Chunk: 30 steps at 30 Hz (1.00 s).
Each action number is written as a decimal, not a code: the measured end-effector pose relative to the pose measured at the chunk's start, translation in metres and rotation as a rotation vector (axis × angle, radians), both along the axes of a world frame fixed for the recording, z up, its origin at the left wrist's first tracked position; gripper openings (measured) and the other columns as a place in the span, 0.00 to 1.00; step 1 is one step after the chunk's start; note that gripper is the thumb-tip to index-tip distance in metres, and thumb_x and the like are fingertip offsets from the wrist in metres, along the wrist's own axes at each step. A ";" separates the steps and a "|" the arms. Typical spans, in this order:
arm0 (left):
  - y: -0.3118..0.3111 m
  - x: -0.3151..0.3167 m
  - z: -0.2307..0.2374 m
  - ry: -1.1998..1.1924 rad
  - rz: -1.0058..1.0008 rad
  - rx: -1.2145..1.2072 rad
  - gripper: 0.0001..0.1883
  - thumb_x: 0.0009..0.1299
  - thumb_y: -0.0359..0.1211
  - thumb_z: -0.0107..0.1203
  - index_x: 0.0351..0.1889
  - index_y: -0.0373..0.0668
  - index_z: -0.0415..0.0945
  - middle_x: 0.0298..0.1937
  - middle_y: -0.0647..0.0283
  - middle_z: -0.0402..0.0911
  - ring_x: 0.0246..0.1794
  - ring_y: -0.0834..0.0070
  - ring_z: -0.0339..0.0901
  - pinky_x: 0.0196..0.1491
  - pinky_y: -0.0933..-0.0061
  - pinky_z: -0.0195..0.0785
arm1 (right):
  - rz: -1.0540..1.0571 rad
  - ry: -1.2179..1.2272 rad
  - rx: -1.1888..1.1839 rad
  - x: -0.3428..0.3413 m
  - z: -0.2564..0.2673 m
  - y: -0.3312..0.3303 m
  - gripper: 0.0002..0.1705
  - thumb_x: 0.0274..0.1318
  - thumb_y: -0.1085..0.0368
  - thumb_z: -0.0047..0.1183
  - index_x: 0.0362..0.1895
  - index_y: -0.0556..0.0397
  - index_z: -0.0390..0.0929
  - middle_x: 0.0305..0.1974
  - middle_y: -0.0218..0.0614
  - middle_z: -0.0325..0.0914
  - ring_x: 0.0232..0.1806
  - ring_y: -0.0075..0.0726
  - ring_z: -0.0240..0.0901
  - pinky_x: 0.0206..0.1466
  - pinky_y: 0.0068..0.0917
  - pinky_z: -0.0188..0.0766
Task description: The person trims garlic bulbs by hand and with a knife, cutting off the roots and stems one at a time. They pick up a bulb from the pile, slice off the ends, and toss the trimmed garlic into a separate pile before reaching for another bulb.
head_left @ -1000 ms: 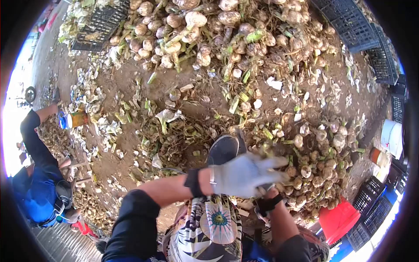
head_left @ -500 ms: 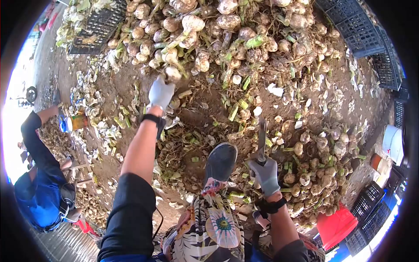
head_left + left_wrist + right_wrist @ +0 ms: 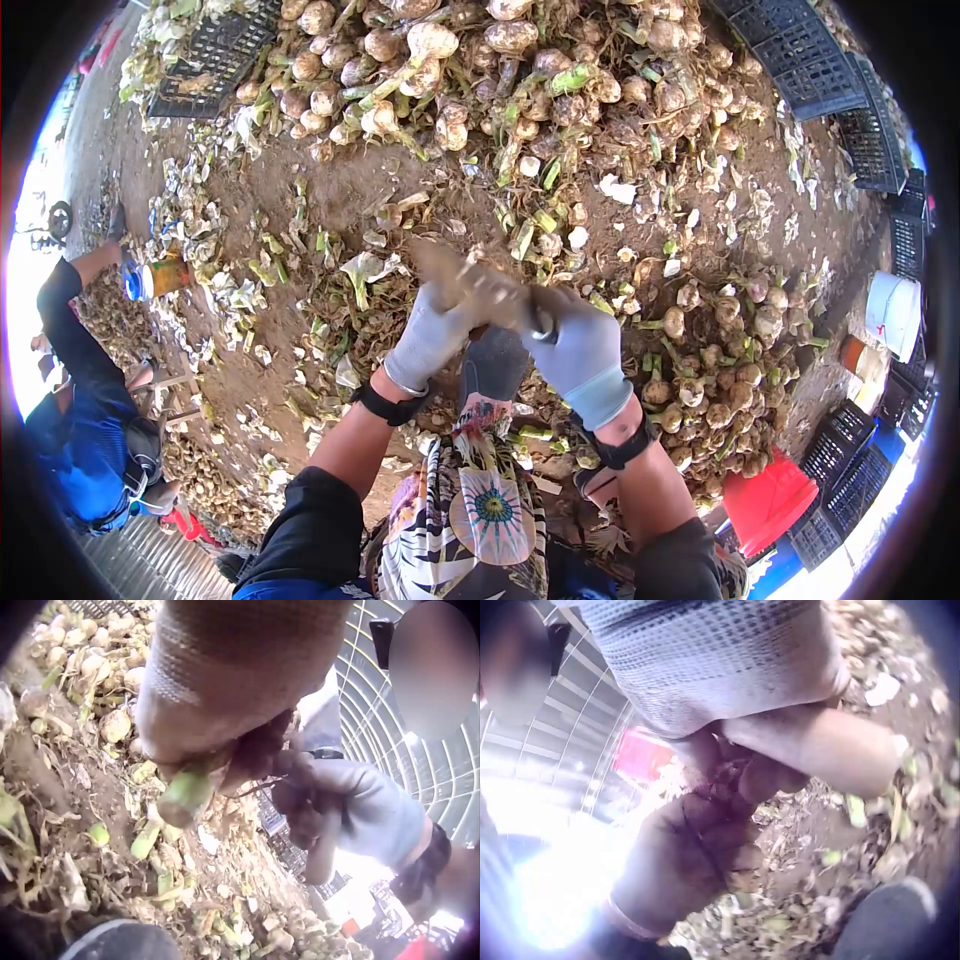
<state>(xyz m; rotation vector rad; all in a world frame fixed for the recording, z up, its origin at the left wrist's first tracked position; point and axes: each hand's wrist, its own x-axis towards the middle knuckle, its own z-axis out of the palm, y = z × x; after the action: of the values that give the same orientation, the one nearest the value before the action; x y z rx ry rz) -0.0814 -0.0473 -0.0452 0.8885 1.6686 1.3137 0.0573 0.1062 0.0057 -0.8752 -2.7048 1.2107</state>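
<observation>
Both gloved hands meet in front of the body in the head view. My left hand [image 3: 428, 345] grips a garlic plant, whose cut green stalk [image 3: 184, 799] sticks out of the fist in the left wrist view. My right hand [image 3: 580, 350] has its fingers curled round a knife [image 3: 541, 318], close against the left hand. Motion blur and the fingers hide most of the blade and the bulb. In the right wrist view the right glove [image 3: 727, 671] lies over the shadowed left glove [image 3: 679, 862].
A large garlic heap [image 3: 510, 40] lies ahead, a smaller garlic pile [image 3: 715, 390] at the right. Stalk scraps and skins litter the soil. Black crates [image 3: 800, 60], a white bucket [image 3: 893, 312] and a red container [image 3: 768, 500] stand rightward. Another person [image 3: 90, 450] sits at the left.
The left hand crossed over toward the right, then reached to the heap and took a garlic plant. It has come back to meet the right hand, which has risen with the knife.
</observation>
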 end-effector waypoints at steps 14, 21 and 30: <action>-0.004 0.020 0.006 -0.191 0.301 -0.016 0.13 0.71 0.26 0.57 0.52 0.39 0.73 0.42 0.69 0.80 0.39 0.82 0.76 0.43 0.77 0.74 | -0.044 -0.063 0.112 0.015 -0.023 -0.016 0.13 0.45 0.64 0.58 0.39 0.46 0.78 0.30 0.36 0.78 0.29 0.49 0.79 0.33 0.41 0.75; -0.004 0.029 0.019 -0.516 0.357 -0.051 0.03 0.70 0.26 0.57 0.35 0.42 0.73 0.32 0.75 0.75 0.32 0.89 0.71 0.34 0.83 0.67 | -0.125 0.013 -0.082 0.029 -0.038 -0.030 0.12 0.47 0.66 0.56 0.39 0.45 0.80 0.32 0.39 0.79 0.32 0.53 0.79 0.33 0.43 0.75; -0.023 0.028 0.021 -0.641 0.284 -0.079 0.02 0.68 0.26 0.57 0.35 0.41 0.74 0.30 0.72 0.77 0.26 0.87 0.71 0.29 0.83 0.62 | -0.155 0.075 -0.189 0.034 -0.048 -0.046 0.11 0.48 0.65 0.55 0.39 0.46 0.81 0.35 0.44 0.82 0.35 0.55 0.80 0.37 0.42 0.77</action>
<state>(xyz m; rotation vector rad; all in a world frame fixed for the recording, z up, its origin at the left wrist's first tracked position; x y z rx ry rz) -0.0529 -0.0707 -0.0245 0.1411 1.3421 1.5048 0.0908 0.0600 -0.0427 -1.0165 -2.4432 1.4505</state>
